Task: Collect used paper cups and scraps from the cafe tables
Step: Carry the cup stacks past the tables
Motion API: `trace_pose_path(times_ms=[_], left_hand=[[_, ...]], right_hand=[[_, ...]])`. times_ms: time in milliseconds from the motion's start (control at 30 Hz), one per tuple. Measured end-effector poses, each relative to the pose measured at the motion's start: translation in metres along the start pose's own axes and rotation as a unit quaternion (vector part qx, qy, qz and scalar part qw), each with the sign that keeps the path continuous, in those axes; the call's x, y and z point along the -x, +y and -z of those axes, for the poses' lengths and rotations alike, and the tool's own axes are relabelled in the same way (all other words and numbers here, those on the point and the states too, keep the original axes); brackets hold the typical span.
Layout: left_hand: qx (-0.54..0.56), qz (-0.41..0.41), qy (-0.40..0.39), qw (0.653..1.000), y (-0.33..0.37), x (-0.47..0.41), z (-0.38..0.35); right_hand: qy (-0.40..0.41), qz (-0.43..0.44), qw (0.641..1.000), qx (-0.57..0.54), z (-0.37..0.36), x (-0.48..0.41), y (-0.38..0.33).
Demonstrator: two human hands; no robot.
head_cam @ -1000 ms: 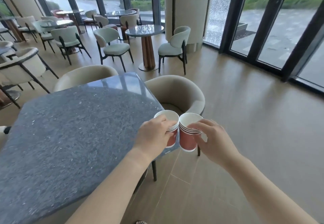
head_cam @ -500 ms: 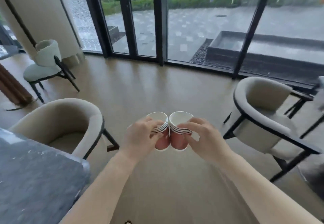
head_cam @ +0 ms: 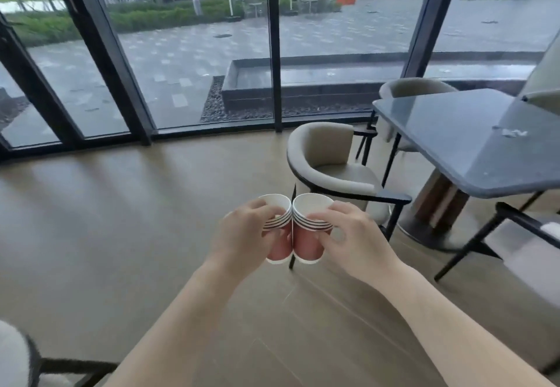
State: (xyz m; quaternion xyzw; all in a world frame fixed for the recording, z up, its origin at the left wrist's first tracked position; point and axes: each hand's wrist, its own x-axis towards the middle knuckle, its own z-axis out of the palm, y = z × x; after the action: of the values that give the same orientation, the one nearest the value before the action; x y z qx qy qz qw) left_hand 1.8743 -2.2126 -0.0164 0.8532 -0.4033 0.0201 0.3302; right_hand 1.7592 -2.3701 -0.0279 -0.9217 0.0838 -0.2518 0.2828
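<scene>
Left hand point(head_cam: 242, 235) and right hand point(head_cam: 354, 241) each grip stacked red paper cups point(head_cam: 306, 246), their print illegible.

Two cup stacks point(head_cam: 292, 229) touch; table point(head_cam: 472, 150) right, scrap point(head_cam: 512, 133) on it

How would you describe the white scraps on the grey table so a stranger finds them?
From the tall glass wall, look right to the glossy grey stone table. Towards its right side lie small white paper scraps, the only loose thing visible on its top.
</scene>
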Motion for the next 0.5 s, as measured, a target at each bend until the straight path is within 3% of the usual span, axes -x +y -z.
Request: trace_pose_path(times_ms=[500], left_hand=[[0.020, -0.237, -0.147, 0.960, 0.036, -0.107, -0.055]], right_hand=[[0.169, -0.202, 0.956, 0.133, 0.032, 0.017, 0.028]])
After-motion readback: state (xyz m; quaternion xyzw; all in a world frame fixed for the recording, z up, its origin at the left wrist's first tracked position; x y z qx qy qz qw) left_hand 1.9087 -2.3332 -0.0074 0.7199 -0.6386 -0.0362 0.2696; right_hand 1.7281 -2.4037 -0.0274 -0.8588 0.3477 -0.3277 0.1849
